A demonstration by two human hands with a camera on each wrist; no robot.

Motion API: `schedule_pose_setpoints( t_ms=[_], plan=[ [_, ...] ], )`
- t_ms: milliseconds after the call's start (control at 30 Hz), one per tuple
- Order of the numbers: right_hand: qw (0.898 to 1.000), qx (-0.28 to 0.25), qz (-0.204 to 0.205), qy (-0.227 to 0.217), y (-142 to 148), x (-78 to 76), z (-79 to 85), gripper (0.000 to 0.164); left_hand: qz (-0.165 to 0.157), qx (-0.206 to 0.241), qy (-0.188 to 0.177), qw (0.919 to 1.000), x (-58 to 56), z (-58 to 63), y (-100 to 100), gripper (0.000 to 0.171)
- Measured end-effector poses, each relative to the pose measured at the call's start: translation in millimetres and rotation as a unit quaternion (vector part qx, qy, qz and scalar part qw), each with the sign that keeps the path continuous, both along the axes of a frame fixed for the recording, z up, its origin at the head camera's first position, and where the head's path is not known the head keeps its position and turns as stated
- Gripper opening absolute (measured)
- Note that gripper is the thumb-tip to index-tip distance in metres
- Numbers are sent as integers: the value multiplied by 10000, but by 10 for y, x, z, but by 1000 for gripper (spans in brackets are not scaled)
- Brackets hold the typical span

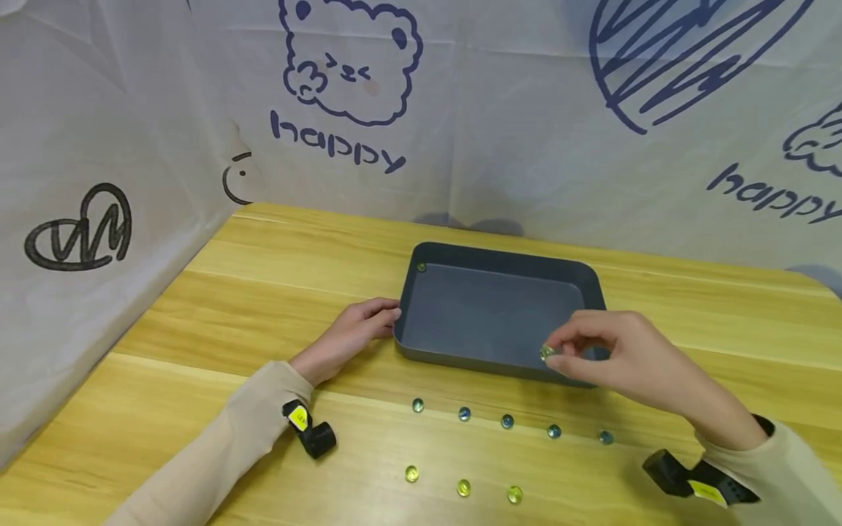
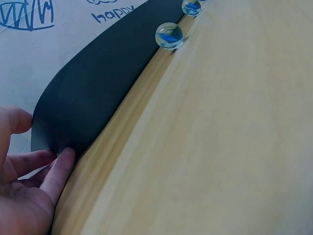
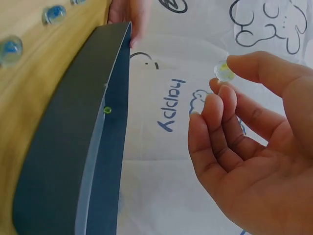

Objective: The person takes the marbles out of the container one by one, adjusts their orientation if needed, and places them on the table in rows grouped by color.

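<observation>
My right hand [image 1: 625, 358] pinches a clear glass marble with yellow-green swirls [image 3: 224, 71] between thumb and index finger, above the near right part of a dark grey rectangular tray [image 1: 493, 303]. The other fingers of that hand curl in beside it. At the tray's left end my left hand [image 1: 355, 332] rests its fingertips against the outer wall, fingers fairly straight, as the left wrist view shows at close range. Inside the tray, in the far left corner, lies one green-yellow marble [image 1: 422, 267].
In front of the tray several blue-swirled marbles [image 1: 507, 421] form a row on the wooden table [image 1: 197, 321]. Nearer me lie three yellow-green marbles [image 1: 463, 488]. A white cloth [image 1: 513, 146] with drawings hangs behind the table and along its left side.
</observation>
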State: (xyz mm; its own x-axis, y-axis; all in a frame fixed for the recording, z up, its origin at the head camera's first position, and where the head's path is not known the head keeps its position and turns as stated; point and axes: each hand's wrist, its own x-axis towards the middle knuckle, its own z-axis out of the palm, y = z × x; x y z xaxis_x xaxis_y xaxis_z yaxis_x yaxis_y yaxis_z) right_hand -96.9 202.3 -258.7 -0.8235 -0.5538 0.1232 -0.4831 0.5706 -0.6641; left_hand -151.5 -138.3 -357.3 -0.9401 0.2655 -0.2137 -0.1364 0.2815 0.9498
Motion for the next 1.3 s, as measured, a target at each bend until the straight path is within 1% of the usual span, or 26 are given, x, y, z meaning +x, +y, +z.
schedule_pose_setpoints(
  t_ms=[67, 267, 467, 700, 800, 900, 1000, 1067, 1300],
  plan=[
    [9998, -94, 169, -5, 21, 40, -18, 12, -3, -4, -7, 10000, 2, 0, 5, 48],
    [9972, -339, 629, -220, 38, 112, -59, 14, 9, -31, 8, 10000, 4, -2, 7, 48],
    [9933, -342, 1096, -96, 66, 165, -139, 17, -9, -20, 38, 10000, 3, -11, 15, 47],
    [9897, -328, 1380, -210, 126, 227, -200, 18, -9, 0, 68, 10000, 7, -14, 15, 47],
    [9859, -427, 1611, -175, 151, 256, -256, 20, -4, -6, 73, 10000, 8, -19, 13, 47],
    [9792, -595, 1938, -93, 170, 290, -324, 24, -5, -13, 55, 10000, 7, -20, 10, 47],
    [9738, -631, 2184, -59, 187, 326, -391, 26, -6, 0, 51, 10000, 6, -19, 8, 47],
    [9725, -578, 2256, -43, 196, 348, -426, 26, -12, 14, 56, 10000, 6, -18, 6, 47],
    [9732, -365, 2268, -134, 245, 422, -500, 26, -10, 8, 58, 10000, 6, -12, 9, 47]
  ],
)
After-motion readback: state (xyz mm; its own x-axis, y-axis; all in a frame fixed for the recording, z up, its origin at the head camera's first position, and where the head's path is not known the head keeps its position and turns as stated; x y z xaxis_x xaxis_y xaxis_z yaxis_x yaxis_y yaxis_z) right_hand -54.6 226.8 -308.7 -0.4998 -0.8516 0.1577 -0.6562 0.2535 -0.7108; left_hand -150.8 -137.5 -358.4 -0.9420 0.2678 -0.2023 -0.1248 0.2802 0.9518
